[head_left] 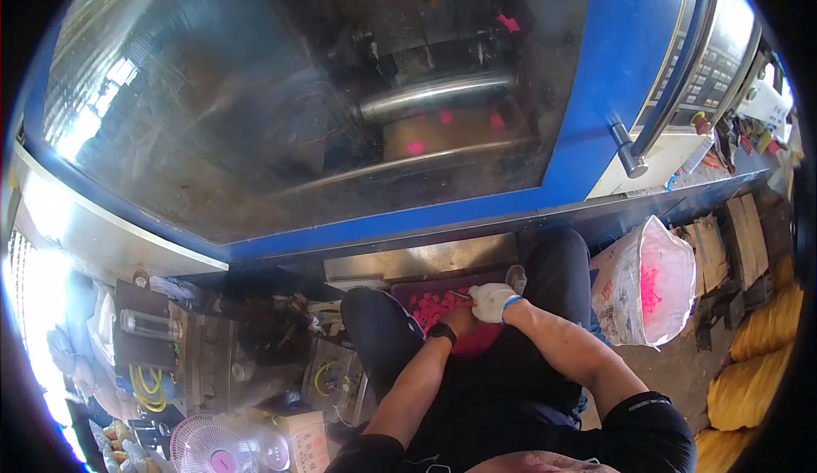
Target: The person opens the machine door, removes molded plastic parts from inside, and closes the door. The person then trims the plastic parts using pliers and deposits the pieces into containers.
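Note:
My right hand (491, 302), in a white glove with a blue band at the wrist, is closed around a thin dark tool (462, 294) between my knees. Bare and with a black watch on its wrist, my left hand (459, 321) lies just beside it, low over a pile of small pink pieces (430, 306). What its fingers hold, if anything, is hidden. The pink pieces lie in a purplish container (408, 287) between my legs.
A blue-framed machine (383, 233) with a large window stands in front. White sack (668, 303) with pink bits is at the right, near wooden blocks (705, 252) and yellow bundles (749, 388). A fan (208, 447) and cardboard box (306, 443) are at the lower left.

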The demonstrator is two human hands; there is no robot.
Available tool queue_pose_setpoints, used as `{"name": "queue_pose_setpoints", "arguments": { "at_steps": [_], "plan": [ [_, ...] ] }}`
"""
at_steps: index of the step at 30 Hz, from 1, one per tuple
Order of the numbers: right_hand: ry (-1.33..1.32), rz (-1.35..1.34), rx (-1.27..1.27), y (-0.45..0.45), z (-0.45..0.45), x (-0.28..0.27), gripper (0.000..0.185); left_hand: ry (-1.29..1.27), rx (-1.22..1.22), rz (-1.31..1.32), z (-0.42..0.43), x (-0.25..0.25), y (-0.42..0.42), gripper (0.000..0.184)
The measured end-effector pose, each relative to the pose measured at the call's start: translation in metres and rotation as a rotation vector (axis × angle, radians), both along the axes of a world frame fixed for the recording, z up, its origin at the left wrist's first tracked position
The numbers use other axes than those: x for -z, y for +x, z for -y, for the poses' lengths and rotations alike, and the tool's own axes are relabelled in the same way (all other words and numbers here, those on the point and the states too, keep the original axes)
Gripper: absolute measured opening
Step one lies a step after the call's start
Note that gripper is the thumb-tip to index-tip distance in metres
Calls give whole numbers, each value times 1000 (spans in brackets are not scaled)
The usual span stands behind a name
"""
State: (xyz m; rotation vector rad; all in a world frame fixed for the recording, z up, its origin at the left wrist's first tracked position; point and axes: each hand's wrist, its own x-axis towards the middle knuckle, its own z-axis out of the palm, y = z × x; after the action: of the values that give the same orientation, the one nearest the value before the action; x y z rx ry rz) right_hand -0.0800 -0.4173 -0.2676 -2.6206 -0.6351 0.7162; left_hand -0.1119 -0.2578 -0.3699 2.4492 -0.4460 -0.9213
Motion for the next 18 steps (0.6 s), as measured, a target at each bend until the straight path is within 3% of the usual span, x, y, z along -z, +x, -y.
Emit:
{"name": "queue_pose_setpoints", "arguments": {
  "at_steps": [18],
  "plan": [
    [-2, 12, -5, 1, -2, 6, 29, -30, -48, 34, -2, 23, -1, 46]
  ]
}}
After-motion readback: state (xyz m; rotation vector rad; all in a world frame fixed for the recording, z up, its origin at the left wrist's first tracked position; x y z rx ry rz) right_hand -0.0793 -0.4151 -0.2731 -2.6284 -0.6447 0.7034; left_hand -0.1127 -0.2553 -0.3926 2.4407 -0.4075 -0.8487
